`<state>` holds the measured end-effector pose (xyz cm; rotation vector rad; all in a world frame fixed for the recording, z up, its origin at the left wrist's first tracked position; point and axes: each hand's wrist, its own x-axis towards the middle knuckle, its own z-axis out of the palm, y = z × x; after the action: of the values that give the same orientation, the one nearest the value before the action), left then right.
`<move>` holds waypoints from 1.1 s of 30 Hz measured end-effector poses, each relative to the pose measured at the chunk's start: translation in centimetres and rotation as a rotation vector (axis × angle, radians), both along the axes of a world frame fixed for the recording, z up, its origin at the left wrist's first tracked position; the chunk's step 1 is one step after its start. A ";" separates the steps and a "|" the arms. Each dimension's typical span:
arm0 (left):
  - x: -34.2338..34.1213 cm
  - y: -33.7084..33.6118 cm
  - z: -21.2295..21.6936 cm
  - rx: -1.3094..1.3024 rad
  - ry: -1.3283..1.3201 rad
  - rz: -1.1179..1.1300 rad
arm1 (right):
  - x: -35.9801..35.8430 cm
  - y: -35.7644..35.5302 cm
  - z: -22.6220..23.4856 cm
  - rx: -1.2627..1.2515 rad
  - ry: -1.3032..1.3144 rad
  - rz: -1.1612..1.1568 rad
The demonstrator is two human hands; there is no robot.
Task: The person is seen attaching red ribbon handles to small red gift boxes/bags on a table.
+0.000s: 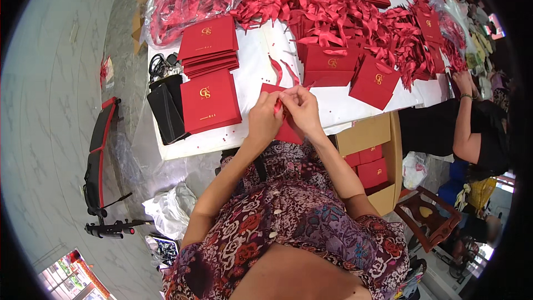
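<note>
A red card (286,128) is showing between the hands, red gold-marked cards (210,101) and red ribbons (333,5) are lying on a white table (252,61), a black pouch (165,112) beside them, above a purple floral dress (300,216).

red card stacks (210,55) x5+ | ribbons (311,0) uncountable | cardboard box (371,133) x1

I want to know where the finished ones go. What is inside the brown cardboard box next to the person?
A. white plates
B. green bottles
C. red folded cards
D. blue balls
C: the open cardboard box at the person's right side holds red folded cards, like the one that the left hand and right hand hold over the white table.
</note>
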<state>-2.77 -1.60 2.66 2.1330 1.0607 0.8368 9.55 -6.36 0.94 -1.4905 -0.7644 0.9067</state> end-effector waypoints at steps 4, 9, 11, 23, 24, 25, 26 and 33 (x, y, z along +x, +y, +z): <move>-0.5 -0.7 1.3 -0.087 -0.022 -0.107 | 0.8 -0.3 0.4 0.090 0.125 -0.037; -1.7 1.5 0.7 0.074 0.003 -0.047 | 3.4 -1.0 1.9 0.144 0.089 0.032; -1.2 2.7 0.5 0.094 0.077 -0.018 | 3.7 -1.2 1.6 0.064 0.038 0.081; -0.9 4.2 -0.1 0.252 0.185 -0.212 | -0.4 0.4 -0.3 -0.024 -0.633 -0.012; -0.9 4.3 -0.2 0.251 0.185 -0.212 | -0.4 0.3 -0.3 -0.050 -0.624 -0.003; -1.0 4.4 -0.4 0.254 0.173 -0.215 | -0.4 0.4 -0.2 -0.073 -0.614 0.006; -1.0 4.4 -0.5 0.257 0.162 -0.218 | -0.6 0.5 -0.1 -0.074 -0.614 0.006; -1.0 4.1 -0.3 0.296 0.167 -0.252 | -0.9 0.5 -0.6 -0.069 -0.429 -0.081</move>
<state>-3.73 2.55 2.34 2.5589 0.7588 0.7413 8.69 -5.86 0.35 -1.7919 -0.9799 0.5600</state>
